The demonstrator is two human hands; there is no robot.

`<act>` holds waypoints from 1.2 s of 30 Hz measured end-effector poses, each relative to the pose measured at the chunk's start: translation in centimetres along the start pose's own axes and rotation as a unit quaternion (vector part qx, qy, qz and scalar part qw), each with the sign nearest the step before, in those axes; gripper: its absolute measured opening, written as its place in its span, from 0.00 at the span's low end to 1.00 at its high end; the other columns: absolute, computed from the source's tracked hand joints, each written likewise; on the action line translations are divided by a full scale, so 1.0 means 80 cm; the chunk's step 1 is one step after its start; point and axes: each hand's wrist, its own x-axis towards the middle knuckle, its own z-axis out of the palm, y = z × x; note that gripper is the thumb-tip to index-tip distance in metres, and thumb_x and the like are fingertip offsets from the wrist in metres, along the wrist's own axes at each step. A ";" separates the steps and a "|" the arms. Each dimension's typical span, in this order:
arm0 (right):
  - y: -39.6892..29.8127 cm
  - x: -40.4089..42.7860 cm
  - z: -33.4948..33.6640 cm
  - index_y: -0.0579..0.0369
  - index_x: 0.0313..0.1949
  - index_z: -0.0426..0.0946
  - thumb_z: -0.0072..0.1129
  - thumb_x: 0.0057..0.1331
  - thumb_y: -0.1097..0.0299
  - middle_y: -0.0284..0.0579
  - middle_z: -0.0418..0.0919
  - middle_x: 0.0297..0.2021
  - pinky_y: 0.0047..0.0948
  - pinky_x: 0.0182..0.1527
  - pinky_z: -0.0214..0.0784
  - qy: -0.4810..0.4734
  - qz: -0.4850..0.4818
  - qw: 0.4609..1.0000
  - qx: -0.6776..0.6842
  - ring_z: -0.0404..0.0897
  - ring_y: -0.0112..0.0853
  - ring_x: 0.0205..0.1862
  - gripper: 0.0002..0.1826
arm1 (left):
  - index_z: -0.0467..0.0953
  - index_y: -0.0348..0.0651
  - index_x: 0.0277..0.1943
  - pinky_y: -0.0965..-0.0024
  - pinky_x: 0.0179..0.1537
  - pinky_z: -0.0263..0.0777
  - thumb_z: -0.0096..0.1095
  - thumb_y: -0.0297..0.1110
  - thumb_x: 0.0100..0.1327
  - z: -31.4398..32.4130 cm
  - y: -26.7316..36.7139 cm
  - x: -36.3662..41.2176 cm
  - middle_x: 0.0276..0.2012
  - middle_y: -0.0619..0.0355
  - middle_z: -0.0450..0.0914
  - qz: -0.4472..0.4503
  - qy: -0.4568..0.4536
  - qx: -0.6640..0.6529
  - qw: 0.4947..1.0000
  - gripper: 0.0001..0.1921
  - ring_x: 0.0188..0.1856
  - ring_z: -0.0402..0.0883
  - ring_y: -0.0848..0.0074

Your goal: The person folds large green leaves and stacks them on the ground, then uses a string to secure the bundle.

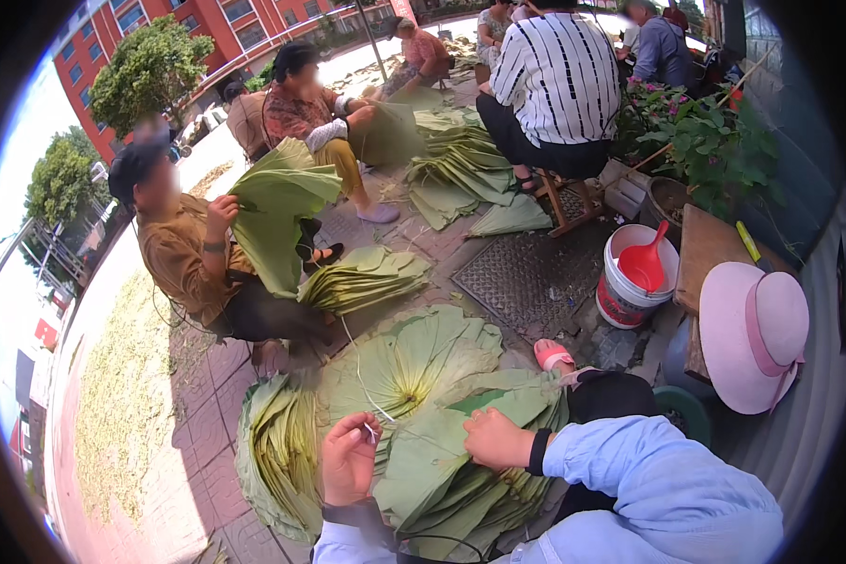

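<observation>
My left hand (349, 451) is raised over the leaves, thumb and fingers pinched on a small white piece of string (371, 433). A longer white cord (358, 370) runs close beside it across a large open lotus leaf (423, 359). My right hand (497, 438) grips the top leaf of a stack of folded lotus leaves (458, 493) in front of me, its fingers curled over the surface. Left of this stack lies another bundle of folded lotus leaves (282, 451), with yellowish inner folds showing.
A person in a brown shirt (176, 247) sits opposite with a leaf, beside another leaf bundle (366, 278). More people sit beyond. At right are a white bucket (624, 299) with a red scoop (641, 264), a wooden board (708, 247) and a pink hat (730, 317).
</observation>
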 end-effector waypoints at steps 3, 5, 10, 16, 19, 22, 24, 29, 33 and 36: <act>0.016 0.008 0.007 0.52 0.22 0.75 0.59 0.46 0.63 0.44 0.74 0.24 0.39 0.33 0.68 0.071 0.043 0.992 0.090 0.76 0.41 0.30 0.08 | 0.72 0.29 0.46 0.66 0.55 0.67 0.53 0.23 0.57 -0.002 -0.001 0.014 0.43 0.49 0.76 0.002 -0.032 0.001 0.999 0.13 0.47 0.75 0.68; 0.018 0.011 -0.005 0.53 0.27 0.74 0.60 0.47 0.64 0.42 0.74 0.26 0.37 0.35 0.69 0.108 0.062 0.986 0.113 0.77 0.40 0.31 0.09 | 0.71 0.26 0.48 0.68 0.52 0.67 0.52 0.24 0.58 0.009 0.003 0.017 0.42 0.48 0.77 0.004 -0.037 0.013 0.999 0.15 0.45 0.76 0.67; 0.006 -0.003 0.014 0.55 0.30 0.75 0.60 0.47 0.64 0.42 0.76 0.29 0.38 0.36 0.70 -0.047 0.015 0.992 0.115 0.77 0.41 0.33 0.11 | 0.70 0.29 0.49 0.65 0.55 0.66 0.53 0.27 0.58 -0.003 0.004 0.017 0.45 0.48 0.74 -0.011 -0.042 -0.010 0.999 0.16 0.49 0.73 0.67; -0.001 -0.006 0.009 0.55 0.37 0.77 0.60 0.52 0.62 0.47 0.77 0.34 0.37 0.38 0.70 -0.229 -0.013 0.954 0.195 0.77 0.44 0.35 0.14 | 0.70 0.28 0.48 0.66 0.54 0.66 0.53 0.28 0.57 -0.007 0.004 0.007 0.44 0.48 0.75 0.002 -0.003 -0.029 1.000 0.16 0.47 0.73 0.68; 0.004 0.013 -0.001 0.56 0.39 0.77 0.57 0.56 0.65 0.48 0.78 0.36 0.35 0.37 0.70 -0.020 0.056 0.964 0.261 0.77 0.43 0.35 0.13 | 0.72 0.29 0.46 0.68 0.50 0.65 0.52 0.29 0.57 -0.002 0.000 0.010 0.41 0.50 0.76 -0.011 -0.024 0.034 0.999 0.16 0.45 0.73 0.70; -0.003 0.038 -0.035 0.57 0.41 0.76 0.54 0.59 0.69 0.47 0.77 0.37 0.30 0.34 0.69 0.133 0.128 0.908 0.377 0.77 0.37 0.32 0.11 | 0.73 0.29 0.43 0.69 0.48 0.65 0.52 0.30 0.57 0.002 -0.006 0.011 0.39 0.50 0.76 -0.041 -0.059 0.122 0.990 0.14 0.42 0.73 0.70; -0.008 0.052 -0.052 0.57 0.42 0.75 0.52 0.60 0.70 0.47 0.77 0.37 0.27 0.33 0.69 0.147 0.171 0.860 0.458 0.77 0.34 0.30 0.11 | 0.73 0.30 0.39 0.72 0.45 0.66 0.51 0.30 0.56 0.012 -0.009 0.010 0.36 0.52 0.76 -0.076 -0.062 0.176 0.980 0.12 0.39 0.74 0.72; -0.023 0.069 -0.067 0.58 0.42 0.75 0.51 0.60 0.70 0.49 0.78 0.33 0.32 0.33 0.69 0.198 0.143 0.867 0.434 0.78 0.40 0.29 0.11 | 0.73 0.33 0.33 0.76 0.39 0.63 0.50 0.30 0.57 0.016 -0.009 0.018 0.31 0.57 0.76 -0.075 -0.083 0.227 0.967 0.09 0.35 0.72 0.77; -0.026 0.072 -0.064 0.58 0.40 0.75 0.52 0.60 0.71 0.48 0.78 0.33 0.34 0.32 0.70 0.269 0.122 0.894 0.338 0.78 0.41 0.30 0.10 | 0.72 0.35 0.30 0.77 0.40 0.62 0.50 0.30 0.57 0.009 -0.021 0.019 0.29 0.58 0.74 -0.088 -0.052 0.272 0.957 0.08 0.34 0.71 0.78; -0.034 0.078 -0.063 0.57 0.38 0.74 0.53 0.58 0.71 0.48 0.78 0.35 0.37 0.32 0.70 0.288 0.098 0.873 0.383 0.78 0.44 0.32 0.08 | 0.72 0.35 0.29 0.77 0.40 0.62 0.50 0.30 0.56 0.001 -0.019 0.011 0.28 0.58 0.74 -0.091 -0.066 0.273 0.955 0.07 0.34 0.71 0.78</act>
